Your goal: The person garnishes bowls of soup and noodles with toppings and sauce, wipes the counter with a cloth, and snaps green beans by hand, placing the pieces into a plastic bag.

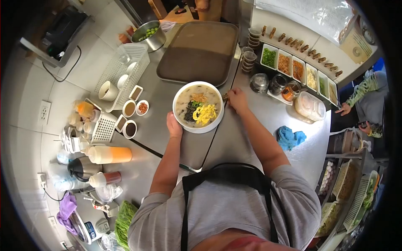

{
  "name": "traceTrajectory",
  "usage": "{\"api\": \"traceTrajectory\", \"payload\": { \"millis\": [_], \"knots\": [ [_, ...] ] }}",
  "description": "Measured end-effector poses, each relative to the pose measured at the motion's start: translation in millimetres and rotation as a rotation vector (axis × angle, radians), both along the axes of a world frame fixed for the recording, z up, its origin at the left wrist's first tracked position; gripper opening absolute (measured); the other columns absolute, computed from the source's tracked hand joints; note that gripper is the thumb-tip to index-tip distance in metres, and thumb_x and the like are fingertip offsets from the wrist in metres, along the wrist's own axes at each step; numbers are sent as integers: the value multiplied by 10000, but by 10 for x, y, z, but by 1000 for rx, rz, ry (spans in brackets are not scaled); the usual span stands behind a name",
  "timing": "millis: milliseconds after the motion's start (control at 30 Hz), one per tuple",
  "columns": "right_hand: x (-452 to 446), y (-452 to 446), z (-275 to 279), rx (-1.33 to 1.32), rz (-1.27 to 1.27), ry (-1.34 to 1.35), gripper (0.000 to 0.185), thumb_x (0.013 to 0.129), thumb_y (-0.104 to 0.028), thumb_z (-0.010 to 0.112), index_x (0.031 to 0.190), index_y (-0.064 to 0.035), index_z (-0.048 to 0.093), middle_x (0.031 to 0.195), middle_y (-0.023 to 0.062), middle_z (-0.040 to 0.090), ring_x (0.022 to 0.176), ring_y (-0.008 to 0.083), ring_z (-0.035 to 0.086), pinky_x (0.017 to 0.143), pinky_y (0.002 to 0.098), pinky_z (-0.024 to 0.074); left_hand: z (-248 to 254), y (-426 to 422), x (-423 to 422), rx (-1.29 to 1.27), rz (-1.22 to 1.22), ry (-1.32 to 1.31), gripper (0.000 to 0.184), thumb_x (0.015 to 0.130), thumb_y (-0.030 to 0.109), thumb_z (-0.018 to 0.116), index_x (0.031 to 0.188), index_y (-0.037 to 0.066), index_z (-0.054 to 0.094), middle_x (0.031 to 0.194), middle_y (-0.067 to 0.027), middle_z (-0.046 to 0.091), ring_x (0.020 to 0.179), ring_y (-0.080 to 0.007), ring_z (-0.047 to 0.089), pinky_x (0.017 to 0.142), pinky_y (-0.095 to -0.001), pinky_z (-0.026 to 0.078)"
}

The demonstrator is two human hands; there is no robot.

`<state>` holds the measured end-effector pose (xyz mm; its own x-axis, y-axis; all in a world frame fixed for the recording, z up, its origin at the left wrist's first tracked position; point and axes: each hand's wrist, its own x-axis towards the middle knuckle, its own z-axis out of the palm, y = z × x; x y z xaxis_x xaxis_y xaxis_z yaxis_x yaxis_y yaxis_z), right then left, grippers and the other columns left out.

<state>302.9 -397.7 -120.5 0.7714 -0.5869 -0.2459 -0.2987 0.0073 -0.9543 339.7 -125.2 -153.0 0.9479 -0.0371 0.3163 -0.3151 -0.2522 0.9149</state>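
I have the round white bowl [205, 129] at the centre of the frame, upright on the steel desk [234, 144], and the relation that matters to me is how it sits between the two hands. The left hand [174, 125] is the nearer: it touches the bowl's lower-left side, so from those fingers the bowl lies to the right and slightly up the frame. Being round, it gives me no long axis to line up with. I can't tell how firmly the left fingers grip, since the wall hides part of them.

The right hand [237, 101] is just beside the bowl's right edge. Its fingers are curled in and look closed on a small brown item [225, 96], too small for me to identify. From there, the bowl lies directly left.

In the bowl I see pale, soupy food, with yellow strips [205, 114] towards the lower right and dark shreds [191, 111] left of them. Just above it in the frame lies a big brown tray [201, 37], its long side slanting towards the upper right. Small sauce dishes stand left of the bowl; a blue cloth [289, 138] lies well apart on the right.
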Motion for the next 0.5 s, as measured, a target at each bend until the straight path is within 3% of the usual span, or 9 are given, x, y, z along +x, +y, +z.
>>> {"api": "traceTrajectory", "payload": {
  "millis": [67, 133, 200, 233, 267, 300, 400, 467, 500],
  "knots": [
    [-74, -33, 47, 85, 96, 62, 259, 762, -260, 517, 758, -3, 551, 610, 68, 552, 461, 136, 500, 440, 252, 415, 123, -8, -33, -44, -5, 130, 374, 869, 275, 299, 817, -25, 516, 834, -151, 529, 761, -269, 500, 728, -338, 382],
    [-168, -87, 86, -206, 252, -2, 419, 766, -407, 492, 870, -10, 576, 597, 84, 553, 474, 176, 518, 419, 304, 419, 205, 146, 131, 199, -20, 123, 289, 848, 239, 376, 842, -9, 522, 859, -155, 535, 781, -276, 495, 743, -343, 383],
    [-333, -31, 328, -42, 187, 132, 404, 779, -399, 492, 841, -7, 564, 564, 70, 532, 449, 145, 497, 396, 270, 399, 788, 265, 370, 231, 42, -292, 208, 808, 182, 463, 883, -3, 521, 871, -156, 537, 829, -278, 495, 758, -350, 382],
    [-450, -14, 323, 14, 198, 17, 336, 806, -335, 478, 793, -4, 537, 533, 53, 503, 419, 126, 468, 384, 247, 379, 1301, 367, 512, 201, 102, -359, 202, 773, 147, 519, 913, 3, 521, 878, -154, 538, 886, -270, 494, 767, -354, 378],
    [-463, -161, -141, -72, 210, -143, 288, 809, -293, 516, 798, -6, 530, 553, 44, 508, 446, 98, 470, 393, 237, 373, 1788, 525, 725, 215, 198, -429, 202, 816, 190, 477, 892, 10, 530, 861, -149, 523, 850, -240, 507, 741, -355, 388],
    [-595, -128, -50, -85, 228, -174, 156, 818, -167, 485, 789, -17, 520, 565, 23, 500, 454, 82, 460, 406, 223, 374, 2314, 703, 942, 272, 333, -522, 201, 822, 208, 479, 868, 16, 518, 792, -143, 532, 736, -200, 523, 667, -343, 411],
    [-839, -122, -272, -208, 209, -300, 81, 802, -93, 475, 800, -23, 517, 591, 12, 497, 471, 76, 459, 440, 211, 377, 4349, 1203, 1321, 178, 588, -791, 296, 798, 223, 477, 976, -12, 498, 934, -181, 529, 888, -257, 503, 775, -340, 385],
    [-842, -119, -373, -235, 183, -378, 74, 797, -84, 478, 801, -21, 518, 599, 13, 498, 483, 70, 462, 454, 202, 376, 5212, 1449, 1428, 13, 649, -808, 375, 782, 233, 476, 1048, -30, 485, 1028, -206, 528, 989, -295, 490, 846, -338, 367],
    [-832, -103, -376, -252, 169, -353, 75, 792, -82, 482, 794, -19, 522, 606, 21, 506, 495, 78, 469, 467, 209, 382, 5537, 1724, 1684, -214, 521, -701, 317, 770, 245, 516, 967, -2, 487, 875, -142, 496, 817, -236, 450, 696, -304, 349]
  ]
}}
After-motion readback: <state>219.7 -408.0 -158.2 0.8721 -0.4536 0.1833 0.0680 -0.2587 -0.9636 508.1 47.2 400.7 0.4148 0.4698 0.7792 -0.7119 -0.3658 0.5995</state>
